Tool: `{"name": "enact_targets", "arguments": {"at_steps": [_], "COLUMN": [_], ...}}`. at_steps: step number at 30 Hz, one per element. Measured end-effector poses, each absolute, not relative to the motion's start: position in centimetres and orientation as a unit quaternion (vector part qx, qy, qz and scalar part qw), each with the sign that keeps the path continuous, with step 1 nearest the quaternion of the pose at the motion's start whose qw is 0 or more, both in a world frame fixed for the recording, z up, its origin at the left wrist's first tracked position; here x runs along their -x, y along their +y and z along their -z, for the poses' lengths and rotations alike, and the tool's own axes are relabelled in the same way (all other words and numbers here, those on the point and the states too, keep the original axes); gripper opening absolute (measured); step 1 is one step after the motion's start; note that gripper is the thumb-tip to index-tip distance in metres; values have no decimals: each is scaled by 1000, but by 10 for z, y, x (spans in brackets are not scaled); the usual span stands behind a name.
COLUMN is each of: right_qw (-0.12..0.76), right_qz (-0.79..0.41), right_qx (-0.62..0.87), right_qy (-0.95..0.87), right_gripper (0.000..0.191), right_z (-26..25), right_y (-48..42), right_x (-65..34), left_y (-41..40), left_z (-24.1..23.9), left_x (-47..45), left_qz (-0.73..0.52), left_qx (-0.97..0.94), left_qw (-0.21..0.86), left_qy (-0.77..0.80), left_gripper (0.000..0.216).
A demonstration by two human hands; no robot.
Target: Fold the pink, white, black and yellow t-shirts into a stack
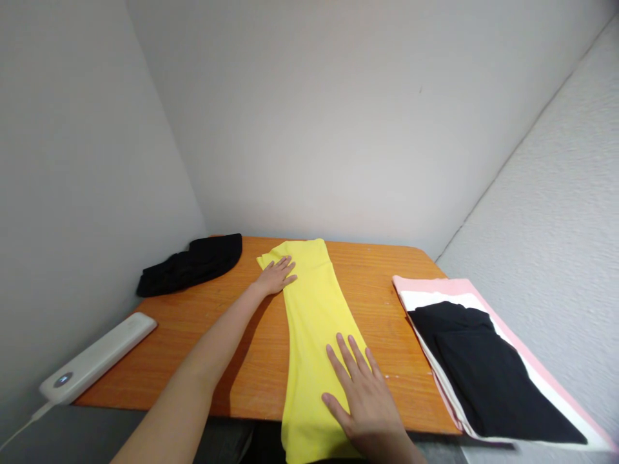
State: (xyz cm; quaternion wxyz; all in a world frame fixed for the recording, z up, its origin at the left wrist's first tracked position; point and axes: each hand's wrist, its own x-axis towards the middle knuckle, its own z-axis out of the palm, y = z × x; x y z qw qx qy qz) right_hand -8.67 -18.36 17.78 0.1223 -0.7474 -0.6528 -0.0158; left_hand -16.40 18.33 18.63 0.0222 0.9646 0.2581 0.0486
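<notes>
Though walls [314, 129] whitish, tabletop [367, 283] orange.

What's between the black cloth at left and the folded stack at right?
The yellow garment across the tabletop, left hand on it, in the head view.

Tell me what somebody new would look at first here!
Probably the bright yellow cloth, stretched down the middle of the wooden table and past its near edge, with the left hand on its far part and the right hand nearer. Next might come the black cloth on the right, lying on white and pink cloth.
</notes>
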Motion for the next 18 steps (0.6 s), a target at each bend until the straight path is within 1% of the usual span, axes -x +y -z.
{"name": "enact_targets", "arguments": {"at_steps": [7, 11, 13, 16, 18], "right_qw": [131, 148, 152, 153, 156], "right_qz": [-44, -47, -43, -54, -64], "right_qx": [755, 750, 741, 717, 707], "right_qy": [-641, -643, -653, -678, -687], "right_gripper": [70, 68, 61, 53, 52], "right_z": [-197, -207, -210, -209, -206], "right_y": [-180, -174, -167, -157, -152], "right_x": [88, 87, 93, 110, 121], "left_y": [142, 110, 99, 91, 90], "left_z": [-204, -202, -196, -185, -179], "left_x": [158, 166, 170, 173, 173], "left_qz": [-128, -126, -115, -95, -84], "left_qx": [-955, -956, -957, -957, -955], "left_qw": [-35, -33, -28, -21, -17], "left_qy": [266, 264, 264, 275, 283], "left_gripper": [41, 37, 43, 59, 62]}}
